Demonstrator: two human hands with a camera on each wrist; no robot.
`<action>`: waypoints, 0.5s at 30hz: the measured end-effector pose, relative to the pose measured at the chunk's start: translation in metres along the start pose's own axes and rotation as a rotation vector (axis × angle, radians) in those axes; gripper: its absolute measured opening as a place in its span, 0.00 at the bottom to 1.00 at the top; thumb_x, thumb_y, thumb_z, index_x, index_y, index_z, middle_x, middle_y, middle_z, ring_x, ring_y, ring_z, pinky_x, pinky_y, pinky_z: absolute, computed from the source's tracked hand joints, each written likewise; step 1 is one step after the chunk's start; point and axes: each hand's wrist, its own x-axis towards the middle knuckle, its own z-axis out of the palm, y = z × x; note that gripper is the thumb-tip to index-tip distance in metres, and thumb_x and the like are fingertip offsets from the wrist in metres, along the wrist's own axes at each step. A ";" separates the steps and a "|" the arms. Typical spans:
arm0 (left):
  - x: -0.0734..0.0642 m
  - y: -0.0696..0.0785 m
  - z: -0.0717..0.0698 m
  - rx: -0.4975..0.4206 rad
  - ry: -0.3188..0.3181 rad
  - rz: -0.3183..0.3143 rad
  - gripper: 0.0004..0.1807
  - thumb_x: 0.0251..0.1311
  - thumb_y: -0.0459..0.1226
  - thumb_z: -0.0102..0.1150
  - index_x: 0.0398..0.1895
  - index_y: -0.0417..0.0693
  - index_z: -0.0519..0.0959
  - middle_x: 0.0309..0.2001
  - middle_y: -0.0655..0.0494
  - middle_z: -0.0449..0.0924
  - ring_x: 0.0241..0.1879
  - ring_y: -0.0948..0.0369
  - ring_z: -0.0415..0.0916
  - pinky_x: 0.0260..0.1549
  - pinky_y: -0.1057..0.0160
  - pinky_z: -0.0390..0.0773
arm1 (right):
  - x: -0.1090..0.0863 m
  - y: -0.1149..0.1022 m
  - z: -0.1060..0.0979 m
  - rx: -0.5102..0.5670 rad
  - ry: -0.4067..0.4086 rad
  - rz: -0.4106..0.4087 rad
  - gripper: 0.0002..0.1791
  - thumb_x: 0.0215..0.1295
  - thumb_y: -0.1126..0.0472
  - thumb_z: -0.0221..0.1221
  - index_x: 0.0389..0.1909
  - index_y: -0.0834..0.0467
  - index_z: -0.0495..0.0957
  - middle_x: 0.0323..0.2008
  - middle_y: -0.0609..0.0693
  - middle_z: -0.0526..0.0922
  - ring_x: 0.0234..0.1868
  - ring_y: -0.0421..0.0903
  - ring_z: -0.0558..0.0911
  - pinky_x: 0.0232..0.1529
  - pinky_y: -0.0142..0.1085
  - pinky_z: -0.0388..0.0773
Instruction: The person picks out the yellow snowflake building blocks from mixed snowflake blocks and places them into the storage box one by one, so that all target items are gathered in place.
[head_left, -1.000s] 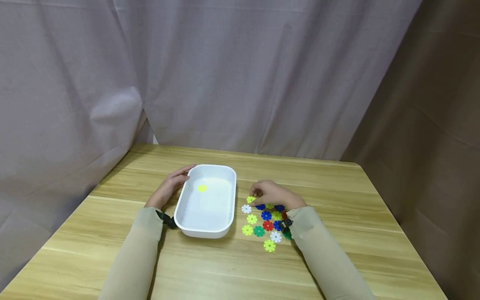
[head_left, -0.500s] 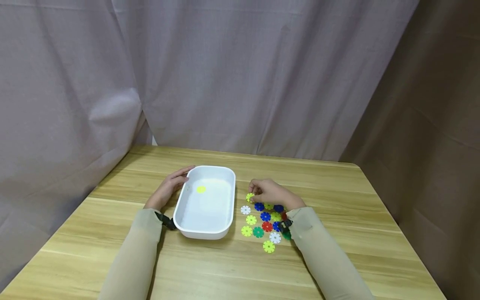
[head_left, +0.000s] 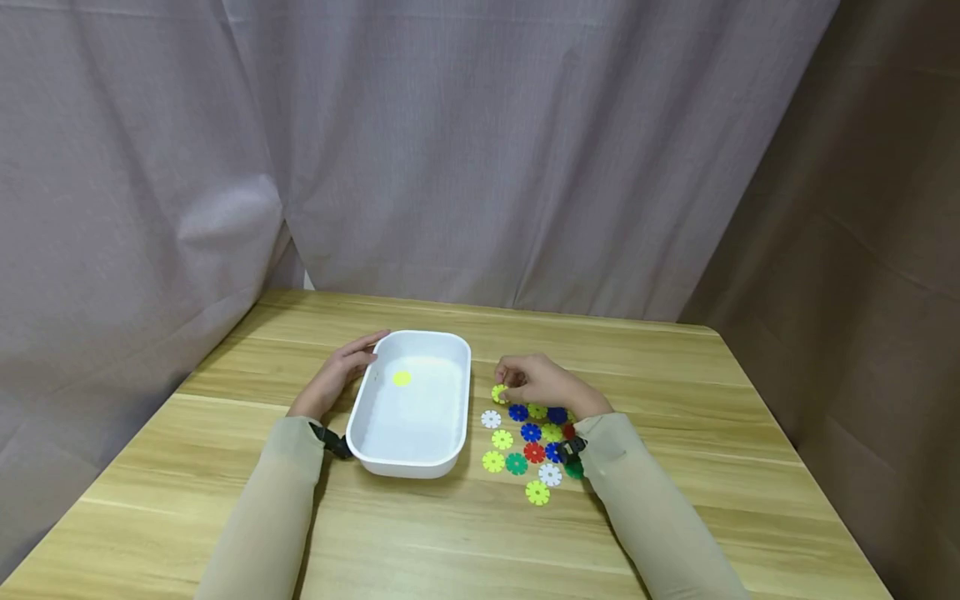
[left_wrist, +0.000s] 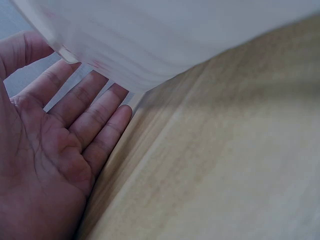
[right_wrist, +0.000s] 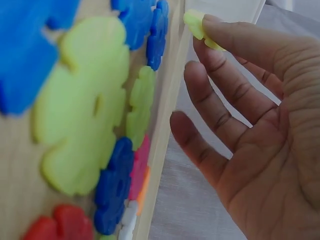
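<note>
At least four blue discs (head_left: 531, 432), two white discs (head_left: 550, 475) right of tray (head_left: 408, 425); one yellow disc (head_left: 402, 378) inside. Right grip (head_left: 543, 385) pinches another yellow disc (head_left: 498, 393). Left grip (head_left: 333, 379), fingers straight, touches tray. Right sleeve (head_left: 615, 450) partly blocks discs.

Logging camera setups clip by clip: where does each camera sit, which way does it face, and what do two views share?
Head: worn on the head, facing forward and down at a white tray, colored discs, table and curtain; both sleeves, left hand and right hand show.
Left wrist: on that wrist, facing the tray's outer side and the table; the left hand's palm and fingers show.
Right wrist: on that wrist, facing the discs and the right hand, which pinches a yellow disc.
Head and right wrist share that yellow disc.
</note>
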 end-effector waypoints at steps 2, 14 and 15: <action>-0.001 0.001 0.000 -0.008 0.002 -0.001 0.28 0.70 0.38 0.51 0.73 0.58 0.70 0.74 0.57 0.65 0.71 0.54 0.64 0.72 0.51 0.57 | -0.001 -0.001 0.000 0.019 0.008 0.013 0.07 0.64 0.60 0.68 0.40 0.49 0.80 0.34 0.41 0.84 0.37 0.41 0.82 0.38 0.36 0.82; -0.002 0.002 0.001 -0.016 0.001 0.008 0.28 0.70 0.38 0.52 0.73 0.58 0.70 0.73 0.58 0.66 0.70 0.55 0.64 0.72 0.52 0.57 | 0.008 -0.013 -0.007 0.086 0.082 0.045 0.05 0.68 0.60 0.65 0.43 0.50 0.81 0.36 0.41 0.84 0.40 0.40 0.83 0.45 0.38 0.82; -0.002 0.002 0.001 -0.016 0.005 0.003 0.28 0.70 0.38 0.52 0.73 0.59 0.70 0.73 0.59 0.66 0.70 0.56 0.65 0.72 0.52 0.57 | 0.010 -0.015 -0.008 0.087 0.087 0.035 0.06 0.68 0.61 0.64 0.43 0.51 0.81 0.37 0.41 0.84 0.41 0.41 0.83 0.46 0.38 0.82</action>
